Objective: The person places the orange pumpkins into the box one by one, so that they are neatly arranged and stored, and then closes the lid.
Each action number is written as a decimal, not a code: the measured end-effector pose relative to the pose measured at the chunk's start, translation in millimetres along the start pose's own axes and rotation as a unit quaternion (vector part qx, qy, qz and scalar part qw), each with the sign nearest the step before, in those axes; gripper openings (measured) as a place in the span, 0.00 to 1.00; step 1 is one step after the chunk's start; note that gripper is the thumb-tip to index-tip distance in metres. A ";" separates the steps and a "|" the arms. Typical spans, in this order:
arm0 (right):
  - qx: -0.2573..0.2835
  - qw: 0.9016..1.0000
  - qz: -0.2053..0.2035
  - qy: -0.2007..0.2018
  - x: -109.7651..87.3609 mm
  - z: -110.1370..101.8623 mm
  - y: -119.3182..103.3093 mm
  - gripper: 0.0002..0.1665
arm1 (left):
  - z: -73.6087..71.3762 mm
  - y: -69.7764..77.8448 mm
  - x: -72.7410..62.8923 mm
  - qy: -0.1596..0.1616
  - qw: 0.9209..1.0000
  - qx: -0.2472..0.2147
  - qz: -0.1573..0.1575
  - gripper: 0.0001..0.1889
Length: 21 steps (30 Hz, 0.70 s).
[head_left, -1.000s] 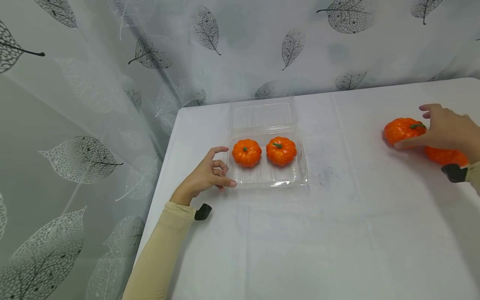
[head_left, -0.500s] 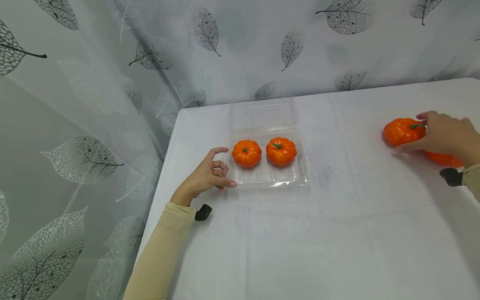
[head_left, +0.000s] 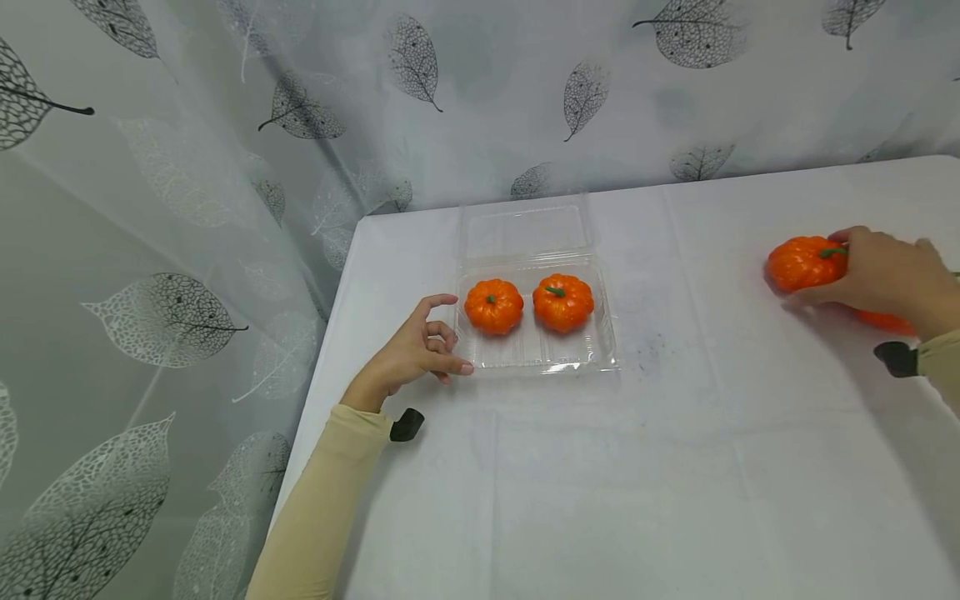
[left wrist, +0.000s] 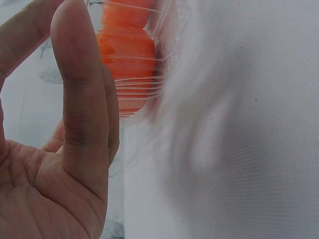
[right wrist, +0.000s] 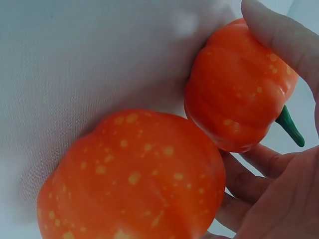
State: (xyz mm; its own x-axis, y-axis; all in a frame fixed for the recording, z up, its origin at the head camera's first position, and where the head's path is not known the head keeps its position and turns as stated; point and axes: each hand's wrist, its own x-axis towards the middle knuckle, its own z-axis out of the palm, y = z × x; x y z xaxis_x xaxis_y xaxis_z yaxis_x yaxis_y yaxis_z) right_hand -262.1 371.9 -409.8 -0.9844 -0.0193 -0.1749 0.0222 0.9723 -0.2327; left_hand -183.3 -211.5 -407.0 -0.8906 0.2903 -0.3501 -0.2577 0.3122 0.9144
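A clear plastic clamshell container (head_left: pixel 592 354) lies open on the white table, with two small orange pumpkins (head_left: pixel 492 305) (head_left: pixel 562 302) inside. My left hand (head_left: pixel 431 346) rests on the table at the container's left front corner, fingers loosely curled and holding nothing. In the left wrist view its fingers (left wrist: pixel 79 99) stand right beside the container wall (left wrist: pixel 144 94). At the far right my right hand (head_left: pixel 862 267) grips a third pumpkin (head_left: pixel 804 262), thumb (right wrist: pixel 274 30) on one side and fingers (right wrist: pixel 249 169) on the other. A fourth pumpkin (right wrist: pixel 134 179) lies against it, mostly hidden under the hand (head_left: pixel 885 321).
The container's flat lid (head_left: pixel 525 229) lies open behind it. A leaf-patterned curtain (head_left: pixel 225 167) hangs behind and to the left of the table. The table's left edge (head_left: pixel 315 392) runs just beside my left arm. White cloth (head_left: pixel 600 467) covers the near part.
My right hand has come down and closed its fingers round the pumpkin at the far right. The left hand and the container have stayed still.
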 end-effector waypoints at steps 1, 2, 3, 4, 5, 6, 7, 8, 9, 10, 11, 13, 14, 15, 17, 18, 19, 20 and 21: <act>0.001 1.000 -0.002 0.000 0.5 0.4 -0.4 0.69 | 0.0 0.2 0.1 0.000 1.000 -0.001 -0.001 0.54; 0.003 1.000 -0.005 0.003 0.6 1.0 -0.8 0.69 | 0.1 0.5 0.1 0.001 1.000 -0.002 -0.001 0.54; 0.005 1.000 -0.008 0.005 0.9 1.5 -1.3 0.69 | 0.1 0.7 0.1 0.001 1.000 -0.002 -0.002 0.54; 0.006 1.000 -0.010 0.004 1.2 2.1 -2.0 0.69 | 0.2 1.0 0.1 0.001 1.000 -0.003 -0.003 0.54; 0.009 1.000 -0.016 0.003 1.6 2.5 -2.7 0.69 | 0.2 1.3 0.1 0.001 1.000 -0.003 -0.004 0.54; 0.010 1.000 -0.022 0.004 1.7 2.9 -3.3 0.70 | 0.3 1.5 0.2 0.001 1.000 -0.004 -0.005 0.54; 0.012 1.000 -0.027 0.000 2.2 3.2 -4.3 0.70 | 0.3 1.7 0.1 0.001 1.000 -0.004 -0.005 0.54; 0.015 0.999 -0.030 -0.004 2.4 3.3 -5.3 0.70 | 0.2 1.7 0.1 0.001 1.000 -0.003 -0.006 0.54; 0.017 0.999 -0.035 -0.010 3.0 3.3 -6.4 0.70 | 0.2 1.9 0.1 0.001 1.000 -0.004 -0.006 0.54; 0.021 0.999 -0.041 -0.018 3.7 3.2 -7.7 0.70 | 0.2 1.9 0.0 0.001 1.000 -0.003 -0.006 0.54; 0.025 0.998 -0.047 -0.027 4.6 2.9 -9.0 0.70 | 0.2 1.8 0.1 0.001 1.000 -0.003 -0.005 0.54; 0.039 0.996 -0.062 -0.051 6.1 1.6 -12.2 0.69 | 0.1 1.5 0.1 0.001 1.000 -0.004 -0.005 0.54; 0.049 0.994 -0.071 -0.064 6.9 0.8 -14.0 0.69 | 0.0 1.2 0.2 0.001 1.000 -0.004 -0.005 0.54; 0.059 0.992 -0.079 -0.074 7.7 0.1 -16.1 0.68 | 0.0 1.0 0.3 0.001 1.000 -0.004 -0.005 0.54; 0.082 0.988 -0.094 -0.091 7.7 -2.2 -20.7 0.66 | 0.0 0.7 0.4 0.001 1.000 -0.004 -0.005 0.54; 0.096 0.985 -0.099 -0.099 7.5 -3.2 -23.5 0.65 | 0.1 0.5 0.5 0.001 1.000 -0.004 -0.005 0.54; 0.112 0.983 -0.101 -0.106 7.2 -3.9 -26.5 0.64 | 0.0 0.4 0.5 0.001 1.000 -0.004 -0.005 0.54; 0.127 0.980 -0.104 -0.109 6.7 -4.6 -29.7 0.64 | 0.0 0.3 0.6 0.001 1.000 -0.003 -0.005 0.54; 0.142 0.978 -0.106 -0.113 5.6 -5.5 -33.0 0.63 | 0.0 0.3 0.7 0.001 1.000 -0.002 -0.005 0.54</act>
State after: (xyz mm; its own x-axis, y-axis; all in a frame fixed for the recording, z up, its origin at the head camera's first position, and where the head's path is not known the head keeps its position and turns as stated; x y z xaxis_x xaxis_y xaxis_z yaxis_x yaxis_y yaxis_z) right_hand -269.3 341.0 -397.8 -0.9090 -0.2957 -0.2938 -0.0989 0.8377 -0.5371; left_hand -184.0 -211.2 -407.0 -0.8890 0.2853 -0.3583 -0.2679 0.3106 0.9120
